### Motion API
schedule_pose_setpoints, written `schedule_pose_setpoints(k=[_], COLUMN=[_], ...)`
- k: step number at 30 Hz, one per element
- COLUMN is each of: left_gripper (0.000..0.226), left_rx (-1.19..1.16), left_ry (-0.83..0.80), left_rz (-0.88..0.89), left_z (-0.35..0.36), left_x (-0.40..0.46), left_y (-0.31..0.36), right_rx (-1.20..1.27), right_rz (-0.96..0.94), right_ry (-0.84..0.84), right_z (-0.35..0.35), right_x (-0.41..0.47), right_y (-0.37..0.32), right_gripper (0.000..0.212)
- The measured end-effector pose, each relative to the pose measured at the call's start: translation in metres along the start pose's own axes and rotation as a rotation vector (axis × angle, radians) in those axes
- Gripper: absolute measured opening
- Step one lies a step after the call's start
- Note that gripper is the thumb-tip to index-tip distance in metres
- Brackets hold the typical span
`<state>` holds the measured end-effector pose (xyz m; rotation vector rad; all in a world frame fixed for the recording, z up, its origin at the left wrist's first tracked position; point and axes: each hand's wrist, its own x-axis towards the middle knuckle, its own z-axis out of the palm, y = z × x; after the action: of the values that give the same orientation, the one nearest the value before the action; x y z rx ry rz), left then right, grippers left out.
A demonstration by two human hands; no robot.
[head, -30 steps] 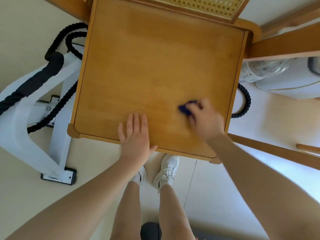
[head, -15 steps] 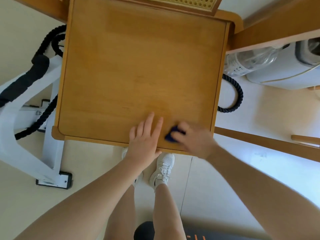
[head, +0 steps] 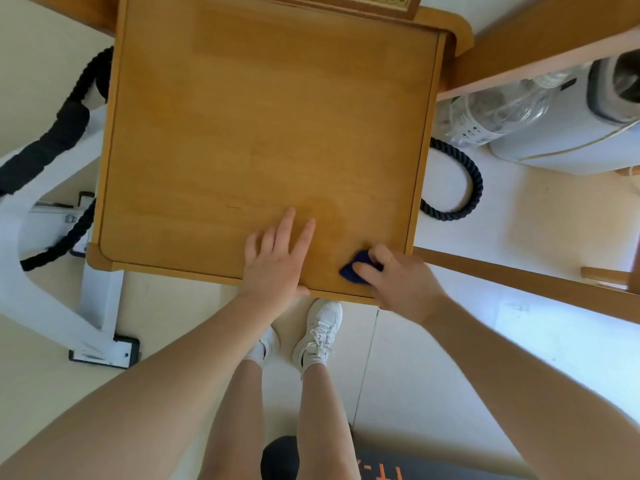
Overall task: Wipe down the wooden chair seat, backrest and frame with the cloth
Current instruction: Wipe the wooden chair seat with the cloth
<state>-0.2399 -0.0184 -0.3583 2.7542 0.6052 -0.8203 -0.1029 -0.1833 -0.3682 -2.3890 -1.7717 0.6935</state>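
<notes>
Wiping near seat [head: 263, 133] front-right corner, right hand [head: 401, 282] gripping cloth [head: 355, 270], shifted rightward since half-second ago, left hand [head: 273, 261] flat, fingers spread, orange floor lettering unreadable.

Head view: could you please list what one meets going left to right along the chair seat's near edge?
White exercise machine → chair seat's rounded left corner → left hand flat on the seat → dark blue cloth → right hand gripping it → wooden rail.

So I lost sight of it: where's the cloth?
Head view: the blue cloth is under the right hand, at the seat's near right corner.
</notes>
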Motion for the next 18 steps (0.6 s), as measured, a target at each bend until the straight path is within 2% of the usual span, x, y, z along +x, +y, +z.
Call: schedule_pose_setpoints(k=[3, 6, 9, 10, 12, 14, 15, 16, 18], left_gripper=[0.124, 0.131, 0.128, 0.128, 0.126, 0.112, 0.104, 0.096, 0.081], left_rx=[-0.042, -0.027, -0.047, -0.057, -0.080, -0.182, -0.259, -0.334, -0.425], left_ry=[0.022, 0.116, 0.182, 0.156, 0.097, 0.018, 0.013, 0.024, 0.052], left_rz=[0.003, 0.019, 0.027, 0.033, 0.026, -0.012, -0.035, -0.059, -0.065], left_z=[0.004, 0.012, 0.017, 0.014, 0.007, -0.002, -0.008, -0.014, -0.030], left_x=[0.000, -0.002, -0.003, -0.003, -0.002, -0.003, -0.006, -0.010, -0.021], left_y=[-0.001, -0.003, -0.004, -0.005, -0.005, -0.008, -0.010, -0.014, -0.024], right_rx=[0.002, -0.090, -0.073, -0.047, -0.026, -0.050, -0.008, 0.054, 0.248], right_rz=[0.241, 0.316, 0.383, 0.367, 0.222, 0.016, -0.045, -0.044, 0.103], right_ry=[0.108, 0.202, 0.210, 0.194, 0.115, -0.007, -0.099, -0.156, -0.169], right_z=[-0.018, -0.021, -0.016, -0.011, -0.001, 0.005, 0.004, 0.000, -0.016], right_x=[0.032, 0.050, 0.050, 0.047, 0.039, 0.031, 0.031, 0.034, 0.043], right_y=[0.029, 0.044, 0.029, 0.018, -0.010, -0.038, -0.045, -0.049, -0.051], right_gripper=[0.021, 0.026, 0.027, 0.028, 0.033, 0.037, 0.032, 0.027, 0.026])
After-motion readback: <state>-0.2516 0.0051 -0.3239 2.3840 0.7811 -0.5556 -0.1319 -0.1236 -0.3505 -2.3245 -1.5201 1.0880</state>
